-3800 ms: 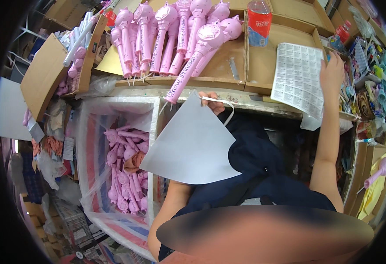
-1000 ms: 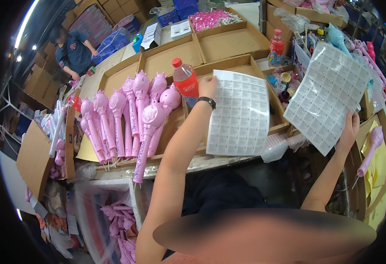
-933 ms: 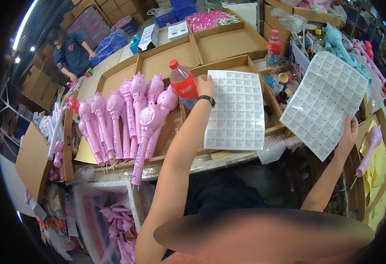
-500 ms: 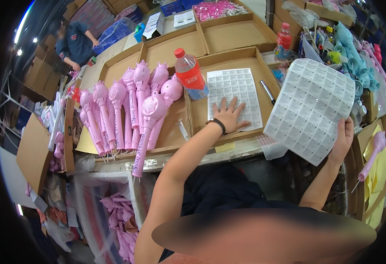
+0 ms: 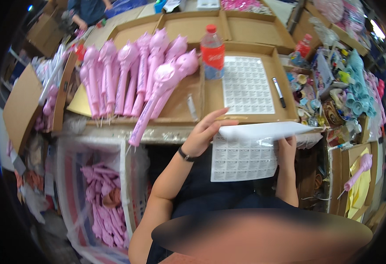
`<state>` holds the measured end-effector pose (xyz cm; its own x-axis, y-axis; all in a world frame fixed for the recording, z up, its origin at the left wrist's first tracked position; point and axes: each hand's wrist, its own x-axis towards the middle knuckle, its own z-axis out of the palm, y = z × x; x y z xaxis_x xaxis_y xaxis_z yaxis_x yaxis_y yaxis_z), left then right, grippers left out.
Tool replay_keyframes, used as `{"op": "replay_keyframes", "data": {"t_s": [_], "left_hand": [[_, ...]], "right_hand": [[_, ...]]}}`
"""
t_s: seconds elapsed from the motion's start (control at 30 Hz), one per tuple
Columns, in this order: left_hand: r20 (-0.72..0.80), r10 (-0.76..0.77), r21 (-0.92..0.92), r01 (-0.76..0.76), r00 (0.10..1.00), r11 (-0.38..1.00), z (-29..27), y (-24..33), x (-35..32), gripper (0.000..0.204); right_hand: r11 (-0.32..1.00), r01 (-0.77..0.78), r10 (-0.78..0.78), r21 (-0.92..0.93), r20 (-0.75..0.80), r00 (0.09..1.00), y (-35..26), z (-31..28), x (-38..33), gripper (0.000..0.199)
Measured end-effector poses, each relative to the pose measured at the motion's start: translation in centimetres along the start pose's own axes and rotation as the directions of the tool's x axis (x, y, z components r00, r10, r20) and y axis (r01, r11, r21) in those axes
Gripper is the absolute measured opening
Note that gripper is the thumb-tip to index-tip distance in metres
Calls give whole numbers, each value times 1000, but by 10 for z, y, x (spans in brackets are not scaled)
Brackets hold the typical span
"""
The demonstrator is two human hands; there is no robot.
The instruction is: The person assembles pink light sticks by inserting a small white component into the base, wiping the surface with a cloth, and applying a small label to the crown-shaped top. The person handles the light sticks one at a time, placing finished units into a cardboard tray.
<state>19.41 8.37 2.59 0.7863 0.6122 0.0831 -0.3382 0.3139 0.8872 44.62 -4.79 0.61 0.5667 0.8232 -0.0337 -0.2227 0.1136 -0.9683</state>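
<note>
A printed label sheet (image 5: pixel 241 160) hangs in front of my body, bent so that its white upper flap folds over. My right hand (image 5: pixel 287 145) grips its right edge, the fingers partly hidden behind the paper. At the left edge, my left hand (image 5: pixel 204 134) has its fingers stretched out and thumb apart, close to or touching the sheet's corner. Another label sheet (image 5: pixel 248 86) lies flat in the cardboard tray (image 5: pixel 213 103) beyond my hands. Beside that sheet stand a red-capped drink bottle (image 5: pixel 213 53) on the left and a black-and-white marker (image 5: pixel 279 92) lying on the right.
Several pink toy wands (image 5: pixel 142 66) lean in the tray at left; one overhangs the front edge. A lined bin (image 5: pixel 124 176) below holds more. Turquoise parts (image 5: pixel 356 83) and clutter crowd the right. One pink wand (image 5: pixel 358 171) lies in a box. A co-worker (image 5: pixel 87 11) stands far left.
My left hand has lifted off the flat sheet and moved toward me. My right hand has brought the held sheet inward from the right, and it is now folded over. My view has shifted.
</note>
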Motion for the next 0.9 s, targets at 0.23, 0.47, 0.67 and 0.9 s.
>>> {"op": "replay_keyframes", "data": {"t_s": [0.23,0.47,0.67,0.9], "left_hand": [[-446,454,127,-447,771,885,10,-35,-129,18],[-551,32,-161,-143,834,976,7,-22,-132,43],[-628,200,116,-164,752,980,-4,-7,-115,46],[-371,95,113,-57,924,992,10,5,-138,52]], "right_hand": [[799,304,-201,-519,247,948,37,62,0,27],[973,130,-79,-190,257,963,4,110,-10,41],[967,-102,223,-232,589,777,-34,90,-43,35],[965,25,113,-260,499,859,-34,86,-45,46]]}}
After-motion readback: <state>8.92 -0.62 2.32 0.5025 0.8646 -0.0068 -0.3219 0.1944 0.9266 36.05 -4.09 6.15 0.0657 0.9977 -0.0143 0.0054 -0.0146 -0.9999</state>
